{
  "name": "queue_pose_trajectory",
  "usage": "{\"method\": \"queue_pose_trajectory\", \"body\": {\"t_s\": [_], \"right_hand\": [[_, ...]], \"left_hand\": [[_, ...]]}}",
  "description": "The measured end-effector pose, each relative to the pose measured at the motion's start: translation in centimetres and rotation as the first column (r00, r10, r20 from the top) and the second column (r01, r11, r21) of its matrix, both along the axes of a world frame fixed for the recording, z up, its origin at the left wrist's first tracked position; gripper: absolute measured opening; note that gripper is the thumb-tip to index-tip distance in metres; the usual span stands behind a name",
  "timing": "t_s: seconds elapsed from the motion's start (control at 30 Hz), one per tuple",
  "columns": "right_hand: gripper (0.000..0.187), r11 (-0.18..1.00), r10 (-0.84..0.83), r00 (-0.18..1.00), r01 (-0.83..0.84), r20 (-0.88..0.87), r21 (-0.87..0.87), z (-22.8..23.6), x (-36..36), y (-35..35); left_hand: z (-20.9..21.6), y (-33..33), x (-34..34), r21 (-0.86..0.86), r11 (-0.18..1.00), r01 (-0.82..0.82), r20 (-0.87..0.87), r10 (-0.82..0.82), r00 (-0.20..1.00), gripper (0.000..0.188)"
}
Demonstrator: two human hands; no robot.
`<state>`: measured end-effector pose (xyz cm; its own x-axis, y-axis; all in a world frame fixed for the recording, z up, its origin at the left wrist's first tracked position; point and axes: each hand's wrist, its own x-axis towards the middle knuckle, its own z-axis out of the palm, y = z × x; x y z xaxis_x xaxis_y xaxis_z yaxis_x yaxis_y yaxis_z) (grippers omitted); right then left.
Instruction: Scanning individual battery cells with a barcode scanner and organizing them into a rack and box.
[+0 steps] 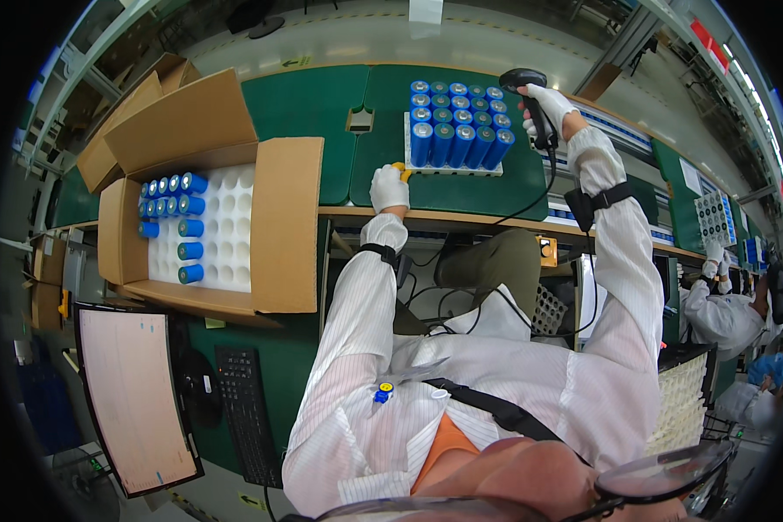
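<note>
My right hand (548, 111), in a white glove, grips a black handheld barcode scanner (538, 104), its head up and its cable trailing down. Left of it, rows of blue cylindrical battery cells (463, 135) stand upright in a white tray (455, 170) on the green bench. My left hand (390, 189), also gloved, is closed at the tray's near left corner. A small yellow thing (401, 169) shows at its fingertips; its kind cannot be made out.
To the left, an open cardboard box (287, 226) holds a white foam insert (226, 226) with several blue cells (190, 228). Nearer stand a monitor (135, 396) and a keyboard (250, 413). A conveyor (613, 126) runs on the right; another person (731, 304) works beyond.
</note>
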<state>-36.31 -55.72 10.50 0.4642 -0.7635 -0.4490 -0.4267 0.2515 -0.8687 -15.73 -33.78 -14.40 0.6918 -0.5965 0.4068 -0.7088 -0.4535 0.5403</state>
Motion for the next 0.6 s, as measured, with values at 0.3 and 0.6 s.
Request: {"method": "queue_pose_trajectory", "body": {"t_s": [0.3, 0.6], "right_hand": [[0.033, 1.0, -0.015, 0.998, 0.015, -0.062, -0.009, -2.2, 2.0, -3.5], [0.036, 1.0, -0.018, 0.999, 0.018, -0.051, 0.01, -1.4, 0.0, -2.3]], "left_hand": [[0.6, 0.2, -0.5, 0.017, 1.0, -0.02, -0.016, 0.02, 1.0, 0.008], [-0.5, 0.0, 0.0, 0.013, 1.0, -0.026, -0.041, 0.026, 0.999, 0.007]]}}
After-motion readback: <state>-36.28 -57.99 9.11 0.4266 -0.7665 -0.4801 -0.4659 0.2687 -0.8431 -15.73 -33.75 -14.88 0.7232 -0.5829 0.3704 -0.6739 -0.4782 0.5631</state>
